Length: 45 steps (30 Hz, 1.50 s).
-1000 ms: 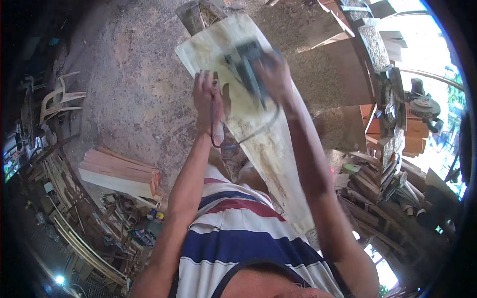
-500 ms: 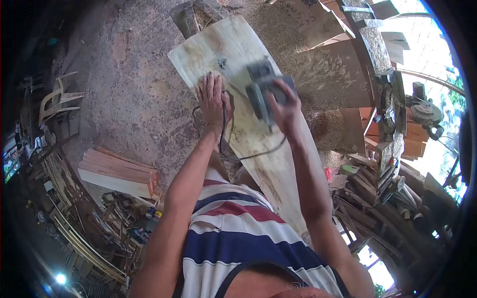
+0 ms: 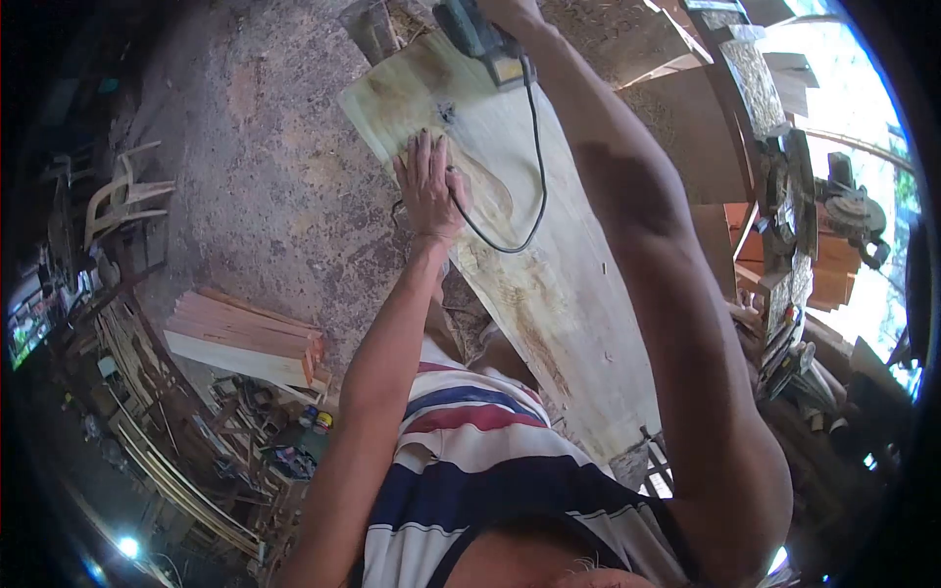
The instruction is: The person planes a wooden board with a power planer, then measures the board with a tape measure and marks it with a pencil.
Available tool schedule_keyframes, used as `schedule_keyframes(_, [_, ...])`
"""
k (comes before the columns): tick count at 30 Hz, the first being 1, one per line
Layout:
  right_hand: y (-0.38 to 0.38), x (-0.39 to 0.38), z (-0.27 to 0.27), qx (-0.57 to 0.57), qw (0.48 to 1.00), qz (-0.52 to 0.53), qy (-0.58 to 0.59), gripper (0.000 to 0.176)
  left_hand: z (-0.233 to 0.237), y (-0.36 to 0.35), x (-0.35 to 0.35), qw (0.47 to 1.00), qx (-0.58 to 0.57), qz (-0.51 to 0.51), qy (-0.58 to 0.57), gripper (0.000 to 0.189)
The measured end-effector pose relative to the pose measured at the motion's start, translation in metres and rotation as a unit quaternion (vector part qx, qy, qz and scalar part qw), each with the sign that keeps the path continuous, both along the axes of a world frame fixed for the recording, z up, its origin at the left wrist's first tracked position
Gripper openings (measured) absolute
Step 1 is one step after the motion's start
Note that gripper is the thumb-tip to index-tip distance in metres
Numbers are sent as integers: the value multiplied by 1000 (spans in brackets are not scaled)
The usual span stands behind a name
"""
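A long pale wooden board (image 3: 578, 284) with brown streaks and a dark knot runs diagonally in front of me. My left hand (image 3: 431, 194) lies on its left edge, fingers stretched out flat and pointing away from me. A black cord (image 3: 534, 220) passes by the left thumb and loops across the board to a dark green electric planer (image 3: 470, 34). At the board's far right corner, my right hand (image 3: 508, 12) is wrapped round the planer's handle, partly cut off by the top edge of the view. The planer's underside is hidden.
A wooden support (image 3: 371, 29) shows under the board's far end. To the left lie stacked planks (image 3: 240, 338) and a chair frame (image 3: 123, 191). Sheets of wood (image 3: 681, 127) and a bench-mounted machine (image 3: 848, 211) stand at the right. Scrap wood (image 3: 176, 461) lies lower left.
My right hand has pushed the planer forward from mid-board to the far end, pulling the cord loop forward. Flying chips seen at the right earlier are gone. The left hand stays on the board.
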State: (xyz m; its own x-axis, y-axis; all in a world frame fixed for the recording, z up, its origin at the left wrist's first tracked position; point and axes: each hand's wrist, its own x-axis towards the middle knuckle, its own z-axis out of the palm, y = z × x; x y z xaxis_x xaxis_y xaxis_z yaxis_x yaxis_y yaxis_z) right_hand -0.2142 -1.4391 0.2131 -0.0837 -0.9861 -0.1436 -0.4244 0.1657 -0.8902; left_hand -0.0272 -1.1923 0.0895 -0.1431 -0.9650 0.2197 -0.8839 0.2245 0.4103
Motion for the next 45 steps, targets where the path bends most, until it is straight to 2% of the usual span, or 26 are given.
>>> schedule_keyframes(3, [66, -35, -38, -56, 996, 9, 67, 49, 3, 0, -5, 1000, 9, -1, 8, 56])
schedule_keyframes(4, [88, -45, -36, -77, 993, 15, 87, 51, 7, 1, -6, 1000, 11, 1, 11, 56])
schedule_keyframes(5, [142, -51, -15, -71, 996, 17, 52, 50, 10, -1, -5, 1000, 12, 5, 13, 55])
schedule_keyframes(6, [187, -67, -39, -89, 991, -15, 97, 53, 9, -1, -3, 1000, 8, 7, 11, 55])
schedule_keyframes(7, [247, -64, 4, 43, 974, -54, -215, 56, 3, -3, -2, 1000, 1, 7, 9, 55])
schedule_keyframes(8, [296, -79, -7, 4, 998, -51, 42, 53, 0, -2, -2, 1000, -2, 7, 7, 55])
schedule_keyframes(10, [394, -91, 6, 76, 990, -114, -31, 51, -2, 3, -3, 1000, -6, 10, -1, 54])
schedule_keyframes(12, [476, -95, 29, 102, 982, -158, 28, 51, -8, 0, -2, 999, -30, 3, -18, 53])
schedule_keyframes(15, [573, -106, 31, 177, 955, -234, -43, 49, -10, 10, -3, 995, -43, -7, -85, 53])
schedule_keyframes(16, [585, -107, 33, 183, 945, -263, -68, 50, -10, 6, -6, 993, -53, -3, -106, 54])
schedule_keyframes(17, [602, -104, 40, 197, 932, -289, -95, 50, -11, 11, -7, 995, -65, -39, -69, 58])
schedule_keyframes(19, [634, -101, 37, 188, 924, -314, -112, 50, -15, 46, -15, 984, -79, -132, -85, 59])
schedule_keyframes(20, [652, -101, 38, 174, 935, -297, -85, 51, -18, 71, -18, 976, -78, -178, -95, 59])
schedule_keyframes(21, [664, -101, 40, 158, 945, -281, -57, 51, -4, 108, -24, 965, -29, -241, -96, 60])
schedule_keyframes(23, [694, -106, 46, 154, 953, -260, -21, 54, 22, 190, -31, 931, -20, -352, -98, 60])
schedule_keyframes(26, [753, -132, 38, 158, 961, -221, 50, 56, 20, 301, -29, 927, 61, -359, -86, 62])
schedule_keyframes(27, [759, -133, 63, 239, 941, -239, 17, 56, 22, 332, -28, 931, 68, -350, -74, 63])
schedule_keyframes(29, [793, -147, 64, 249, 941, -227, 27, 56, 25, 374, -30, 938, 115, -326, -16, 66])
schedule_keyframes(30, [806, -151, 68, 256, 940, -224, 33, 56, 25, 388, -32, 943, 105, -316, -26, 66])
schedule_keyframes(33, [836, -161, 77, 277, 935, -222, 21, 55, 24, 404, -42, 951, 89, -292, -51, 68])
schedule_keyframes(36, [852, -168, 79, 290, 934, -203, 46, 57, 19, 410, -46, 955, 103, -278, 3, 72])
schedule_keyframes(39, [857, -174, 79, 296, 930, -217, 21, 58, 11, 408, -42, 952, 88, -290, -42, 73])
schedule_keyframes(41, [864, -179, 65, 263, 941, -210, 29, 56, 24, 409, -43, 944, 103, -310, -44, 71])
schedule_keyframes(43, [863, -175, 73, 288, 931, -220, 49, 56, 9, 408, -41, 942, 85, -321, -39, 70])
schedule_keyframes(45, [867, -175, 75, 255, 943, -199, 72, 55, -1, 408, -39, 939, 51, -335, -52, 69])
